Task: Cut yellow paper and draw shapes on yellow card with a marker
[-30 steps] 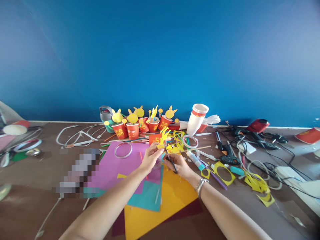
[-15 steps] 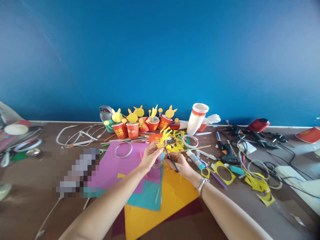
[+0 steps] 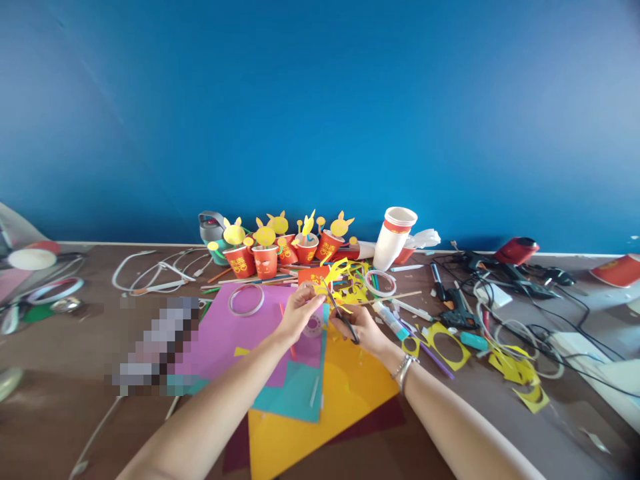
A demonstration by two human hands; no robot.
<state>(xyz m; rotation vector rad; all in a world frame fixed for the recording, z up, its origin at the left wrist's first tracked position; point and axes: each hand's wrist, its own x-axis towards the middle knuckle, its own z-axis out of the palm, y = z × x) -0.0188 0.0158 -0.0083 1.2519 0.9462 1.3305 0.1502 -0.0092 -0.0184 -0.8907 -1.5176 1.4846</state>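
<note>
Between its fingertips my left hand pinches a piece of yellow paper with thin strips reaching up and to the right. My right hand is closed on the dark handles of a pair of scissors, whose blades point up and left at the yellow paper beside my left fingertips. Below both hands lie overlapping sheets: purple, teal and orange. Several yellow scraps lie just behind my hands.
Red paper cups with yellow paper figures stand along the blue wall, near a tilted stack of white cups. A glue gun, black cables and yellow offcuts lie to the right. White cable is at the left.
The strips of the yellow paper have tilted lower and to the right. Both hands have barely moved and keep their holds.
</note>
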